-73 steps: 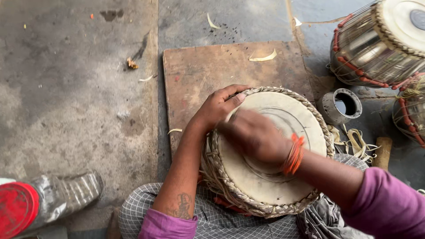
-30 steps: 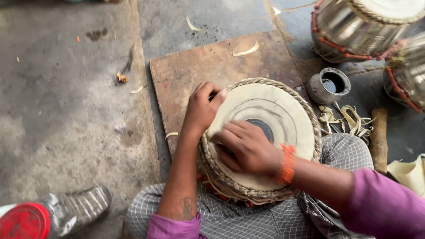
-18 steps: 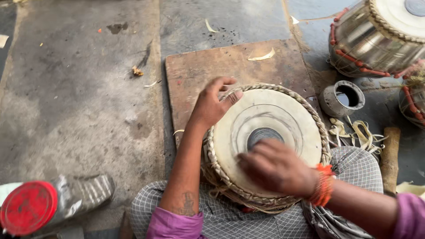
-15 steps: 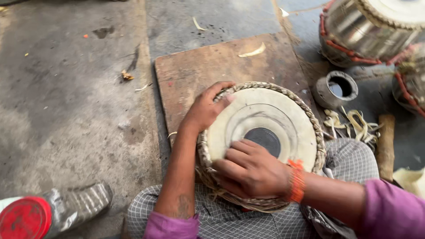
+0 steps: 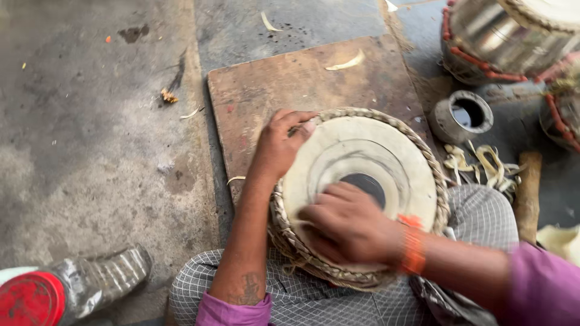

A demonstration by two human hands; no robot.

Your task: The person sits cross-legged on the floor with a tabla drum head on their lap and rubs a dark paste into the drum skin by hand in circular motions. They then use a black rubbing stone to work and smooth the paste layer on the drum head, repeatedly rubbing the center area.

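The round hand drum with a pale skin head, dark centre spot and braided rim (image 5: pixel 362 181) rests on the person's lap in checked cloth, its far edge over a worn brown wooden board (image 5: pixel 302 78) on the concrete floor. The left hand (image 5: pixel 279 145) holds as before, fingers curled over the upper-left rim, steadying the drum. The right hand (image 5: pixel 350 226), blurred with motion, has slid from the lower edge a moment ago toward the dark spot, fingers loosely bent and pressing flat on the skin, gripping nothing; the rubbing appears ongoing.
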